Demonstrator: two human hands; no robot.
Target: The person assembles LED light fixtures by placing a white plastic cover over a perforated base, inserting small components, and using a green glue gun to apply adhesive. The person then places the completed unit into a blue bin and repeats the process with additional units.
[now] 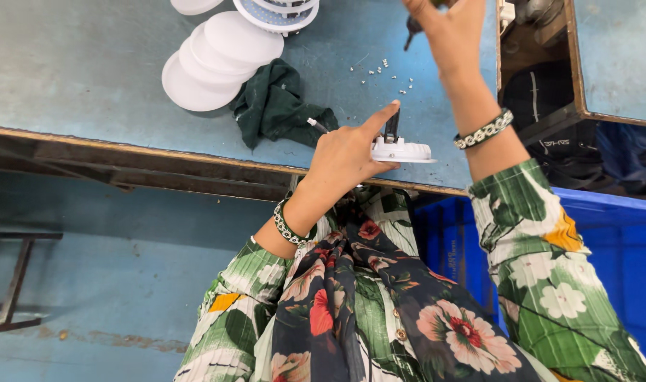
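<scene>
Both arms wear green-and-white striped sleeves (549,269) printed with white and orange flowers. A dark floral scarf (379,297) hangs at six o'clock. Each wrist carries a beaded black-and-white bracelet (484,130).

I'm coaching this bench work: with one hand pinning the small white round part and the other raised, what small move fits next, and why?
Probably bring the right hand down to the white round fixture. The left hand pins it at the table edge, index finger by its black clip, while the right hand, holding a dark tool, is raised above loose screws.
</scene>
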